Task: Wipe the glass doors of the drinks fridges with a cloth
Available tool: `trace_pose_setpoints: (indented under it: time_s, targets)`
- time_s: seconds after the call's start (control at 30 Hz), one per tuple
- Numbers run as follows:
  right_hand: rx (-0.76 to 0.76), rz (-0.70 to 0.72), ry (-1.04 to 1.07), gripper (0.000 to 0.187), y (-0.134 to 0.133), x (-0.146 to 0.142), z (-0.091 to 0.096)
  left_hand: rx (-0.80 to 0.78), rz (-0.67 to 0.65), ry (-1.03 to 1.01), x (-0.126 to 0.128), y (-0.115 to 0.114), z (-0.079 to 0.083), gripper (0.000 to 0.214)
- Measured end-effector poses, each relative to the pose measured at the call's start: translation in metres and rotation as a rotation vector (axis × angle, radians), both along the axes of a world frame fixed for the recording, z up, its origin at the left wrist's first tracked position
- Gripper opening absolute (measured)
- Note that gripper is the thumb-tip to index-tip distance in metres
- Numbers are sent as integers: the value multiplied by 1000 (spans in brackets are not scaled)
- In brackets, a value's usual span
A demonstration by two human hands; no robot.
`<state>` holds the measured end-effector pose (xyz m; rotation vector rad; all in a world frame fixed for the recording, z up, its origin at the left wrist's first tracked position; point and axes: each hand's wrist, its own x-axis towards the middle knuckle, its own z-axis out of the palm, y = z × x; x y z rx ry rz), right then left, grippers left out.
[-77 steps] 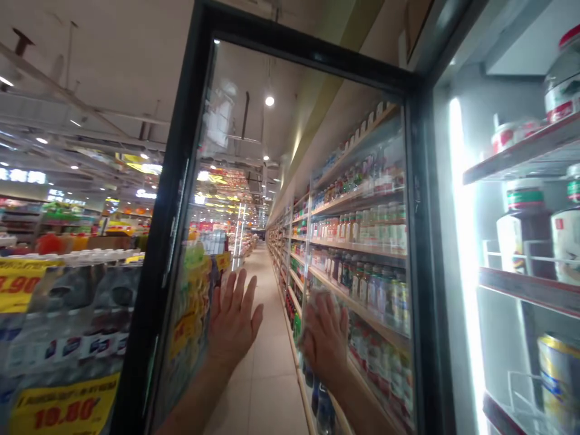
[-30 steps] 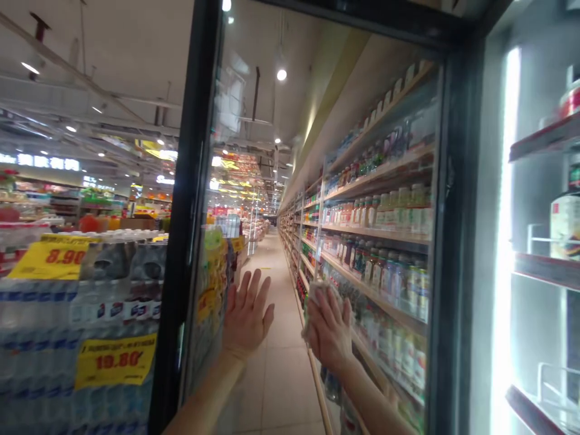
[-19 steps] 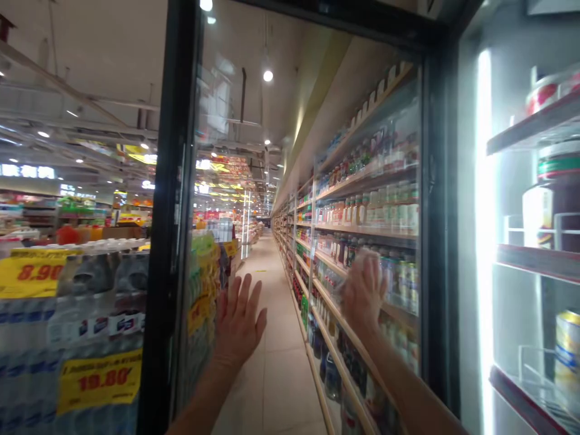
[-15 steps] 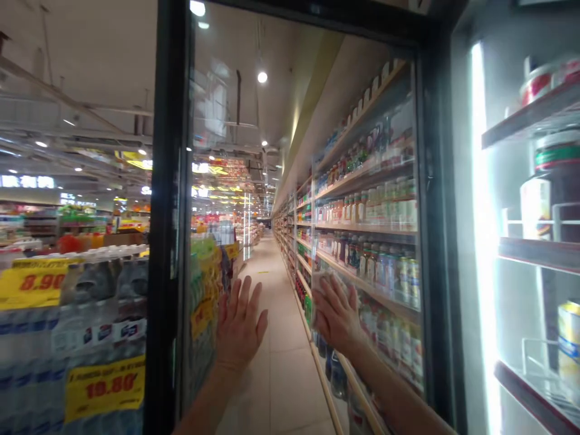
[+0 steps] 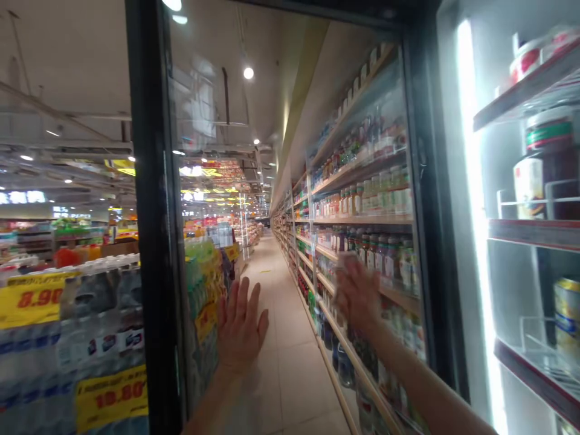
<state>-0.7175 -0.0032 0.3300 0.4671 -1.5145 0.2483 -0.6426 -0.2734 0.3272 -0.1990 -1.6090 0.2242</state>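
Note:
An open fridge door (image 5: 149,181) with a black frame and a glass pane stands in front of me. My left hand (image 5: 242,329) lies flat on the glass, fingers spread. My right hand (image 5: 357,293) presses a pale cloth (image 5: 343,266) against the pane further right; it is smeared by motion. Through the glass I see a supermarket aisle with drink shelves.
The lit fridge interior (image 5: 534,229) at the right holds bottles and cans on wire shelves. Stacked water bottle packs with yellow price signs (image 5: 31,299) stand at the left. A tiled aisle floor (image 5: 281,338) runs ahead beyond the glass.
My right hand with the cloth has swept back and forth over the glass and now sits further right and higher. My left hand has stayed flat on the pane.

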Motion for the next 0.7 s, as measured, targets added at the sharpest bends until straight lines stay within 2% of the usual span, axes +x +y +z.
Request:
trace_pose_setpoints:
  time_s: [0.1, 0.13, 0.17, 0.2, 0.23, 0.33, 0.37, 0.4, 0.43, 0.47, 0.53, 0.6, 0.63, 0.67, 0.7]
  targets:
    - [-431, -107, -77, 50, 43, -20, 11, 4, -7, -13, 0, 1, -1, 70]
    - [-528, -120, -103, 52, 48, -23, 15, 6, -10, -13, 0, 2, -1, 70]
    - [-562, -121, -113, 53, 46, -23, 17, 7, -10, -9, 0, 2, -1, 70]
    - [-522, -114, -109, 53, 39, -20, 17, 8, -9, -6, 0, 2, -1, 70]
    - [-418, -96, -87, 53, 27, -15, 15, 7, -8, -5, 0, 2, -1, 70]
    - [52, -5, -2, 49, -2, -1, 4, 3, -6, -5, -1, 1, 0, 70]
    - [156, 18, 11, 47, -2, 0, 2, 3, -6, -5, -1, 1, 0, 70]
    - [199, 25, 13, 44, 5, -2, 0, 3, -6, -5, -1, 0, 0, 70]
    - [169, 13, 8, 43, 17, -6, 2, 4, -5, -4, -1, 0, 0, 70]
    - [68, -15, -5, 43, 32, -12, 5, 5, -2, -3, -1, 0, 0, 70]
    - [-249, -83, -36, 46, 59, -26, 19, 5, -2, -2, -2, 1, 0, 70]
    - [-491, -122, -53, 50, 64, -33, 34, 12, -9, -5, -2, 1, -1, 71]
    - [-514, -124, -49, 51, 56, -31, 40, 16, -15, -4, -3, 1, -1, 71]
    - [-457, -115, -38, 51, 42, -25, 43, 18, -22, -5, -3, 1, -1, 70]
    - [-325, -95, -18, 50, 23, -18, 44, 18, -26, -7, -3, 0, -1, 70]
